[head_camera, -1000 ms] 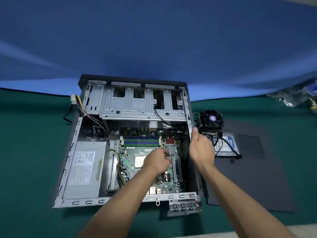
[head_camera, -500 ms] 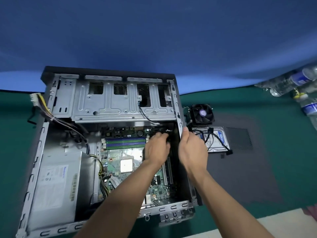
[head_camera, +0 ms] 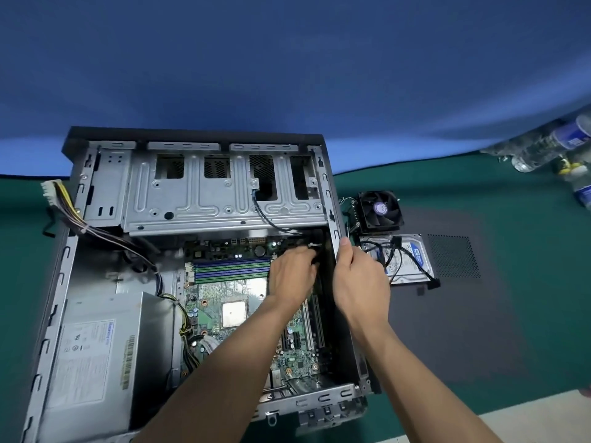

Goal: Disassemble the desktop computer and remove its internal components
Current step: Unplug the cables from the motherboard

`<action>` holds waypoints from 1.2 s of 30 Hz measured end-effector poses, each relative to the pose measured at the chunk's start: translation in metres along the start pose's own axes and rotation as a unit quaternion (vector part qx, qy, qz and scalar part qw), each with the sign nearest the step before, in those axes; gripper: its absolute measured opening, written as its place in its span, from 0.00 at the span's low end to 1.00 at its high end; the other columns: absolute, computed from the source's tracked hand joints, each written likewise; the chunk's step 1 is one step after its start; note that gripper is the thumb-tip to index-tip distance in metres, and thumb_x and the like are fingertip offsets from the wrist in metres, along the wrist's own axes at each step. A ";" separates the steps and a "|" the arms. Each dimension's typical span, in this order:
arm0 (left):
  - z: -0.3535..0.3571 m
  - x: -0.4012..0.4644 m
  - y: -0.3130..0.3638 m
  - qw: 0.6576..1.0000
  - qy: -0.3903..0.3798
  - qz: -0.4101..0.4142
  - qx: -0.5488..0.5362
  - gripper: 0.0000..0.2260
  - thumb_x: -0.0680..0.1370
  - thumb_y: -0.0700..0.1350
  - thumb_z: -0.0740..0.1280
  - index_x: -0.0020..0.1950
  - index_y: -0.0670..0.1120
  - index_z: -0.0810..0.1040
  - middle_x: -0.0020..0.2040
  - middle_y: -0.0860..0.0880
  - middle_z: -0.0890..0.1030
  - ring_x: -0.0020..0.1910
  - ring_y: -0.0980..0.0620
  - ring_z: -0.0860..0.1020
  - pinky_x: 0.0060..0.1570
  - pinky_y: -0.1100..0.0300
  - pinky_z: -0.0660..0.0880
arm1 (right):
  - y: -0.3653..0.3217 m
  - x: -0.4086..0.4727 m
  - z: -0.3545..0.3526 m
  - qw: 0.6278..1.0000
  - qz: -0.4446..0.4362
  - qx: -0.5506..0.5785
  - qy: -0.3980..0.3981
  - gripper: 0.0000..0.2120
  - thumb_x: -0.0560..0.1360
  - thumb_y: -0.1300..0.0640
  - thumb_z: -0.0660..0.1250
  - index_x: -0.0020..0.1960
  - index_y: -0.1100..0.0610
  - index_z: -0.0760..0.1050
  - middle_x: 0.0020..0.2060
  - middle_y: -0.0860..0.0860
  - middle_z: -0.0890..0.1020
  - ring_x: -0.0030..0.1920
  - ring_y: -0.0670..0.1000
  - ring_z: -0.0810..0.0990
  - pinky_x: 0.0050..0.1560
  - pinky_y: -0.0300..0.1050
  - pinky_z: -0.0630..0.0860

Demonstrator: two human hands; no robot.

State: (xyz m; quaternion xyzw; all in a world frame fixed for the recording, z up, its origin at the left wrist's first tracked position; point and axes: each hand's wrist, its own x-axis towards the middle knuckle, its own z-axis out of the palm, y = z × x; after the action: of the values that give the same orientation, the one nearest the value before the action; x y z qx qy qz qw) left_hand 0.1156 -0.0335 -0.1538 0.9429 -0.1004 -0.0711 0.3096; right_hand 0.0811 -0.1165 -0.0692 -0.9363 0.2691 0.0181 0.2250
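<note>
Cable-unplugging step, judged: left hand [head_camera: 292, 276] is pinching a black cable connector [head_camera: 311, 246] at the motherboard [head_camera: 230, 302] inside the open computer case [head_camera: 332, 225] on the desk, right hand [head_camera: 359, 282] is gripping the case's side wall, steady pull needed next.

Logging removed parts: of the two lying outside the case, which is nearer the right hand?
The hard drive, cables draped over it, lies just beside the right hand. The cooler fan sits farther back, beyond it.

Green motherboard [head_camera: 243, 314], silver case [head_camera: 224, 199], blue backdrop [head_camera: 287, 59], green tablecloth [head_camera: 479, 187]
</note>
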 end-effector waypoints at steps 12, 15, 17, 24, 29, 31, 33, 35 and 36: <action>0.002 0.003 -0.006 0.998 0.019 -0.006 -0.064 0.05 0.73 0.40 0.70 0.37 0.42 0.81 0.32 0.50 0.77 0.31 0.52 0.71 0.33 0.58 0.69 | 0.001 0.002 0.000 1.000 0.011 0.009 -0.015 0.26 0.81 0.44 0.45 0.46 0.57 0.76 0.41 0.56 0.81 0.38 0.55 0.70 0.40 0.47 0.65; 0.003 0.004 -0.007 0.997 0.022 -0.004 -0.072 0.07 0.73 0.39 0.70 0.34 0.42 0.80 0.30 0.50 0.76 0.30 0.51 0.70 0.32 0.58 0.68 | 0.001 0.001 0.001 1.000 0.010 0.011 -0.013 0.25 0.81 0.44 0.46 0.45 0.57 0.76 0.40 0.55 0.81 0.37 0.55 0.69 0.40 0.47 0.64; 0.006 0.006 -0.009 0.993 0.019 -0.048 -0.105 0.08 0.73 0.42 0.70 0.35 0.42 0.81 0.31 0.48 0.79 0.30 0.50 0.71 0.32 0.59 0.65 | 0.001 0.001 0.000 1.000 0.009 0.010 -0.011 0.25 0.81 0.44 0.46 0.45 0.56 0.76 0.39 0.54 0.80 0.36 0.54 0.69 0.39 0.46 0.63; 0.005 0.005 -0.009 0.989 0.034 -0.002 -0.147 0.04 0.73 0.41 0.71 0.40 0.42 0.83 0.34 0.51 0.79 0.32 0.53 0.73 0.34 0.59 0.70 | 0.003 0.002 0.001 1.000 0.012 0.009 -0.012 0.26 0.81 0.44 0.45 0.47 0.57 0.77 0.39 0.54 0.81 0.37 0.54 0.70 0.40 0.46 0.64; -0.006 0.001 -0.014 0.979 -0.001 -0.065 -0.194 0.02 0.74 0.43 0.68 0.42 0.48 0.80 0.38 0.52 0.79 0.36 0.52 0.75 0.32 0.61 0.64 | 0.002 0.002 0.001 1.000 0.009 0.003 -0.008 0.26 0.81 0.44 0.45 0.47 0.57 0.77 0.37 0.54 0.79 0.36 0.55 0.69 0.39 0.46 0.63; -0.013 -0.002 -0.007 0.979 -0.014 -0.051 -0.198 0.05 0.76 0.43 0.65 0.41 0.50 0.74 0.38 0.51 0.77 0.37 0.51 0.74 0.34 0.59 0.68 | 0.002 0.003 0.002 1.000 0.008 0.000 -0.004 0.26 0.81 0.44 0.46 0.47 0.57 0.77 0.36 0.53 0.78 0.36 0.54 0.68 0.39 0.46 0.63; -0.021 -0.008 -0.001 0.980 -0.024 -0.043 -0.194 0.05 0.78 0.44 0.60 0.42 0.48 0.71 0.37 0.49 0.77 0.35 0.49 0.74 0.34 0.56 0.70 | 0.002 0.002 0.002 1.000 0.005 -0.007 -0.003 0.26 0.81 0.44 0.46 0.47 0.57 0.77 0.36 0.52 0.78 0.36 0.54 0.69 0.38 0.46 0.63; -0.030 -0.014 0.002 0.983 -0.037 -0.037 -0.174 0.07 0.79 0.45 0.56 0.43 0.48 0.70 0.33 0.50 0.76 0.31 0.50 0.73 0.31 0.56 0.67 | 0.002 0.001 0.002 1.000 -0.002 -0.015 0.002 0.25 0.82 0.45 0.45 0.49 0.57 0.76 0.35 0.52 0.78 0.35 0.53 0.69 0.38 0.46 0.63; -0.034 -0.018 0.002 0.987 -0.050 -0.029 -0.152 0.08 0.80 0.47 0.55 0.44 0.48 0.69 0.32 0.50 0.75 0.31 0.49 0.73 0.31 0.55 0.67 | 0.001 0.001 0.001 1.000 -0.007 -0.019 0.007 0.24 0.82 0.45 0.45 0.51 0.57 0.76 0.34 0.50 0.76 0.35 0.52 0.69 0.38 0.46 0.62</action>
State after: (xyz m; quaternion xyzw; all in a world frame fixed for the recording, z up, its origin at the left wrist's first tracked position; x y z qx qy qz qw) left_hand 0.1047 -0.0114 -0.1240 0.8828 -0.0767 -0.1412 0.4415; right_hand 0.0813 -0.1173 -0.0708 -0.9423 0.2639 0.0155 0.2056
